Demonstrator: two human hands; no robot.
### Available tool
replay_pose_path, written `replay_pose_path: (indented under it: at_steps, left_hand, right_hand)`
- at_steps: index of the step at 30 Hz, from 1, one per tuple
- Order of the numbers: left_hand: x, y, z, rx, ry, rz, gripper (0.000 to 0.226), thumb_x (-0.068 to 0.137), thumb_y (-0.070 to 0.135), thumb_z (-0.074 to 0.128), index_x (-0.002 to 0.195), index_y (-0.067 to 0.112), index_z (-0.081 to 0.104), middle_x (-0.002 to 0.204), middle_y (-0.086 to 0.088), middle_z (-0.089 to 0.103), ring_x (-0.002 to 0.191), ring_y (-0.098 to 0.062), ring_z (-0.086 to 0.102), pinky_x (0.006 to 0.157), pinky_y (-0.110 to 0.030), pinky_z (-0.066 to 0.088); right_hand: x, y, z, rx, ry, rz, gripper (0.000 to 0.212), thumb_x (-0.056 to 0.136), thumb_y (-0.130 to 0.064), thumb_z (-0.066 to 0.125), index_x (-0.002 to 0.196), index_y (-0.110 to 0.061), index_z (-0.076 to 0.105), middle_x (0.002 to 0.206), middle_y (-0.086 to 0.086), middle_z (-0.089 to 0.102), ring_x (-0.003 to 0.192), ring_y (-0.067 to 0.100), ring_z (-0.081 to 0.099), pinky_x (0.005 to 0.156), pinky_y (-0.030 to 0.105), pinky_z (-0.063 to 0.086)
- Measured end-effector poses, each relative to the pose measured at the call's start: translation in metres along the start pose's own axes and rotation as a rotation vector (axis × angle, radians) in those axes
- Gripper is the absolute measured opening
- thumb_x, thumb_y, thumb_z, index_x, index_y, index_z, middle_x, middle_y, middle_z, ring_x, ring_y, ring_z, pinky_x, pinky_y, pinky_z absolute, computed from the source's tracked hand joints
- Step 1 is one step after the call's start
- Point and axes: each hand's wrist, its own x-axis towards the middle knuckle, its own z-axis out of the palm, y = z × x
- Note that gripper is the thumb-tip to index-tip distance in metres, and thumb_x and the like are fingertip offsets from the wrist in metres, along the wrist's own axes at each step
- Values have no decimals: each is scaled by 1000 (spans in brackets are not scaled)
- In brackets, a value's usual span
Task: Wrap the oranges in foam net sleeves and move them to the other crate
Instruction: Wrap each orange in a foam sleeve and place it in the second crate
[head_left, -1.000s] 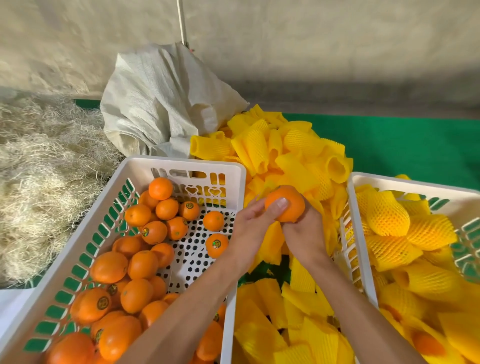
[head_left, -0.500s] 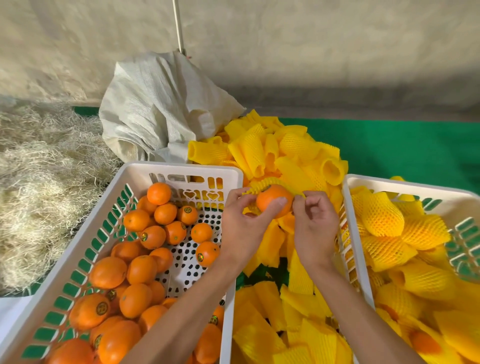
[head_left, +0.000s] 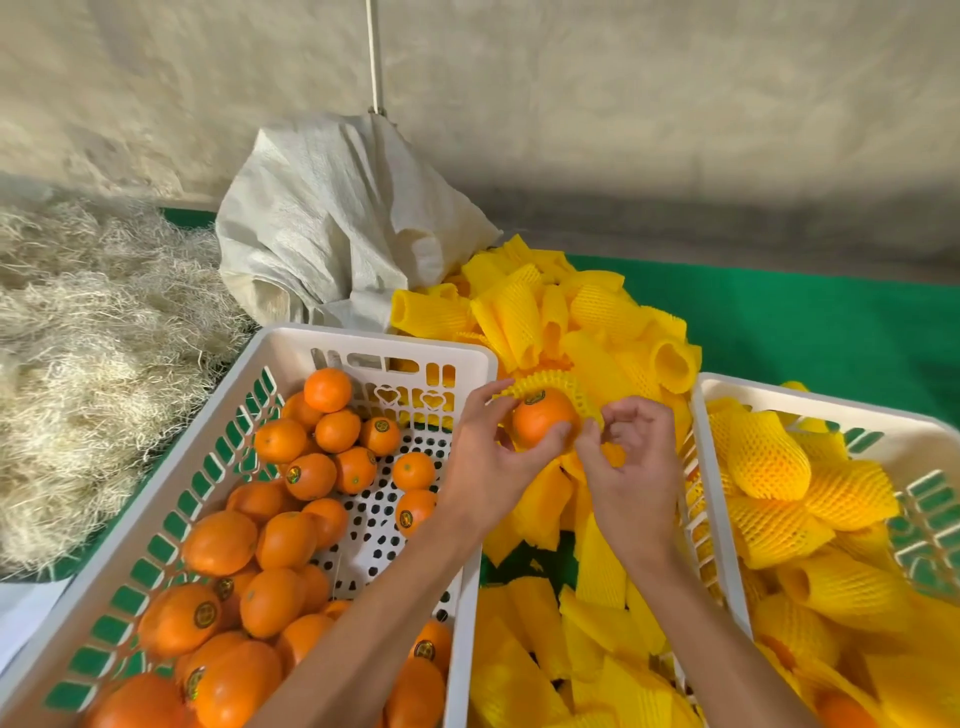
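Green matting (head_left: 810, 332) runs under two white plastic crates, with loose yellow foam sleeves heaped between them. Over that heap, the left hand (head_left: 488, 467) holds a round orange with a sticker (head_left: 543, 423), thumb across its front and fingertips behind. A stretched yellow foam net sleeve (head_left: 558, 387) hoops over its top. The right hand (head_left: 628, 467) looks like it's pinching the sleeve's edge, fingers curled, though it's kinda hard to tell.

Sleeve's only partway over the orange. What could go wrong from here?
1. The foam sleeve covers only the far side of the orange; stretched by the left hand and right hand, it may snap back off.
2. Held mid-air above the loose sleeve pile, the orange could slip and drop between the crates.
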Motion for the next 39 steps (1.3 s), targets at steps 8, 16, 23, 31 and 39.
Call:
replay_pose_path:
  at_steps: [8, 16, 23, 31, 39]
  left_hand:
    - [-6, -7, -5, 57, -44, 37, 42, 82, 60, 72, 118, 66, 54, 118, 33, 58, 119, -7, 52, 99, -34, 50]
    - [-7, -3, -3, 18, 130, -2, 21, 97, 43, 64, 81, 38, 51, 76, 13, 50, 68, -10, 45, 61, -33, 40]
    - [-11, -3, -8, -191, 249, -61, 32, 87, -16, 62, 102, 11, 51, 88, -8, 60, 73, -17, 58, 61, -40, 52]
    - [-9, -3, -7, -210, 18, -16, 22, 92, -10, 69, 95, 3, 52, 111, -12, 66, 93, -28, 67, 73, -37, 57]
    - [-6, -14, -7, 52, 30, 6, 32, 107, 25, 55, 138, 19, 60, 134, 7, 64, 126, -8, 58, 103, -27, 50]
  right_hand:
    - [5, 22, 5, -256, -257, -44, 32, 95, -13, 69, 127, -16, 67, 99, -8, 57, 91, -2, 57, 76, 16, 49]
    - [-2, 2, 5, -395, -144, -622, 12, 96, -14, 70, 96, -3, 70, 84, 4, 59, 68, 13, 54, 56, 23, 49]
    - [-10, 0, 4, -134, -267, -315, 46, 104, -47, 50, 83, -9, 65, 73, -3, 62, 62, 12, 59, 54, 33, 50]
    - [-5, -2, 12, 371, -439, 651, 80, 73, -89, 56, 108, -18, 70, 77, 9, 73, 56, 28, 65, 56, 34, 55]
    - [18, 16, -14, 871, 230, 669, 73, 91, -81, 34, 139, -26, 43, 112, 17, 74, 55, 24, 57, 58, 32, 52]
